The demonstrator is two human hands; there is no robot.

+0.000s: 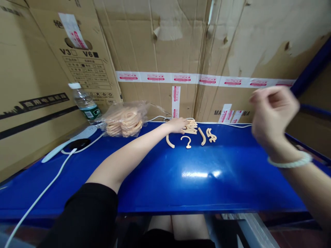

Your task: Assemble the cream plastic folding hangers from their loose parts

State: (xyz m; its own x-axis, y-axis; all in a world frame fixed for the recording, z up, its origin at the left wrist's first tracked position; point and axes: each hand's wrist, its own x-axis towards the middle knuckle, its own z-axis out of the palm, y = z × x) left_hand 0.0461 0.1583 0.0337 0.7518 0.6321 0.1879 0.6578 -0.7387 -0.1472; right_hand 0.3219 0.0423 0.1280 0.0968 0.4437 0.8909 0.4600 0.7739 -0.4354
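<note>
My left hand (pixel 177 124) reaches far across the blue table (pixel 207 172) and rests on a small pile of beige curved plastic pieces (pixel 190 128) near the back edge; its fingers are curled over the pile. Loose beige hooks lie in front: one curved strip (pixel 169 141), one question-mark shape (pixel 186 140), one short bar (pixel 202 136) and a wavy piece (pixel 211 135). My right hand (pixel 272 115) is raised in the air at the right, blurred, fingers loosely curled, nothing visible in it. A pale bead bracelet (pixel 291 163) circles its wrist.
A clear bag of beige pieces (pixel 125 120) lies at the back left beside a water bottle (pixel 85 103). A white device (pixel 69 142), a black disc (pixel 79 143) and a white cable (pixel 46 191) sit on the left. Cardboard walls (pixel 160 51) surround the table.
</note>
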